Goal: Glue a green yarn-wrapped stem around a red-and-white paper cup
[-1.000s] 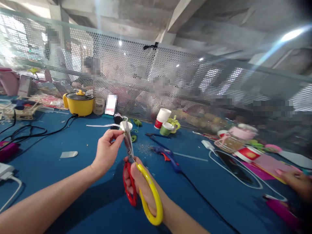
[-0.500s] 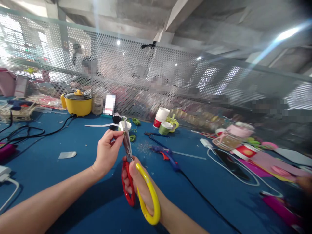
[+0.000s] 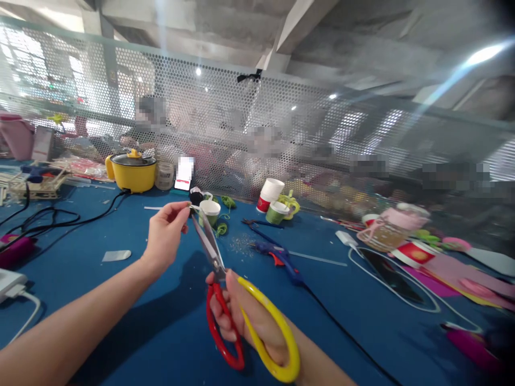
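My right hand (image 3: 237,308) is wrapped around a pair of scissors (image 3: 216,262) with one red and one yellow handle. Their blades are parted and point away from me. Beside the left blade tip, my left hand (image 3: 164,230) is closed in a pinch; whatever lies between thumb and forefinger is too small to make out. Just beyond the blades stands a paper cup (image 3: 210,213) with green around its outside. Green yarn (image 3: 221,229) lies by the cup's base. Behind my left hand, a thin white strip (image 3: 153,208) lies on the table, partly hidden.
A blue glue gun (image 3: 277,257) with its black cord and a pair of pliers (image 3: 261,222) lie right of the scissors. Several cups (image 3: 270,193), a yellow pot (image 3: 134,174) and a lit phone (image 3: 184,172) stand by the perforated screen (image 3: 225,118). Another phone (image 3: 390,273) lies at right.
The scissor blades have spread apart and the handles have widened. My left hand has moved left, away from the blades, still pinching. The view has shifted slightly.
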A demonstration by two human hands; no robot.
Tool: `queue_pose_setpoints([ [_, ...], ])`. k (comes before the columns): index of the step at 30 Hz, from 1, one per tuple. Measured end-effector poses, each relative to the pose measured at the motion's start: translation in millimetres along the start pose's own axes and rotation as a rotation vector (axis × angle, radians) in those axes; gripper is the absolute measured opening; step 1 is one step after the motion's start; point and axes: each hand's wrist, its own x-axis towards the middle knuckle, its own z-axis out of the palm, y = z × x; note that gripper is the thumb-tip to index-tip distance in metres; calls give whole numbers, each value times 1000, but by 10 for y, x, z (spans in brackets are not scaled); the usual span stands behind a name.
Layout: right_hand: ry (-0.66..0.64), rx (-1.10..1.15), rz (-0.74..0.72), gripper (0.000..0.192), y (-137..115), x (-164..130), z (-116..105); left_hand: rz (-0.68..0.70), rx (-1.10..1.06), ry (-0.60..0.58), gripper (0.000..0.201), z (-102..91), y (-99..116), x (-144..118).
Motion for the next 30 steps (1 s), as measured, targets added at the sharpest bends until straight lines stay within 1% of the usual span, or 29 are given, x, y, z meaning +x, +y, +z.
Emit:
queue_pose_setpoints([
  [2, -60, 3, 14, 43, -42, -55, -13, -15, -33, 33, 21, -30, -5, 56],
  [3, -61, 8, -14, 41, -69, -67, -5, -34, -43, 32, 21, -33, -12, 56],
  [4, -36, 15, -65, 39, -101, -64, 11, -58, -48, 19, 20, -25, -20, 34],
  [5, 20, 25, -134, 39, -137, -43, 35, -81, -49, -6, 19, -9, -27, -6],
  [7, 184, 63, -283, 38, -216, 53, 88, -131, -39, -93, 18, 43, -33, -127],
  [8, 254, 96, -323, 39, -255, 121, 110, -155, -30, -132, 19, 71, -30, -196],
  [10, 322, 178, -328, 36, -316, 271, 132, -200, -9, -196, 19, 117, -15, -317],
  [13, 336, 272, -321, 31, -342, 447, 116, -195, 12, -240, 17, 143, 11, -413],
  [15, 327, 303, -320, 31, -324, 503, 93, -179, 31, -253, 15, 140, 19, -429],
  [20, 323, 364, -325, 27, -296, 514, 51, -199, 104, -289, 13, 142, 5, -437],
  [25, 328, 397, -330, 30, -299, 525, 32, -222, 101, -318, 14, 163, 5, -459],
  [30, 375, 329, -394, 34, -277, 508, 24, -221, 121, -269, 15, 155, 4, -438],
])
